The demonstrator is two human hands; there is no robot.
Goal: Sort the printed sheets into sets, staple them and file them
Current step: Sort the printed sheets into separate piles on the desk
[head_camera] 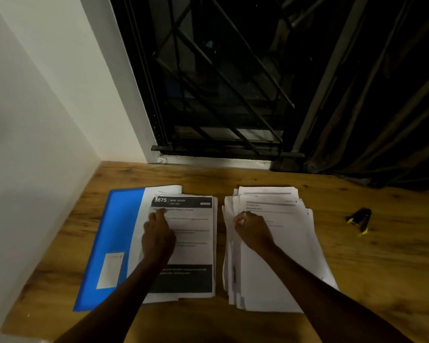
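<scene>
Two stacks of paper lie side by side on the wooden desk (382,268), whose top shows a warm, knotty grain. Furthest left, a blue folder (109,243) lies open. It looks like smooth, glossy plastic with a pale label, and a neat stack (196,253) rests on its right half. The left hand (157,233) lies on that stack's top sheet, fingers straight and close together, pressing it flat. The sheet is thin, with dark printed bands at head and foot.

Just beside it, the right hand (252,231) has curled fingers. Thumb and forefinger seem to pinch the left edge of the loose pile (290,256), whose sheets are fanned and uneven. To do this well, I judge, part a single sheet with the thumb before lifting, with the left hand holding the sorted stack square. A black-and-yellow stapler (359,220) lies well apart at far right, untouched.
</scene>
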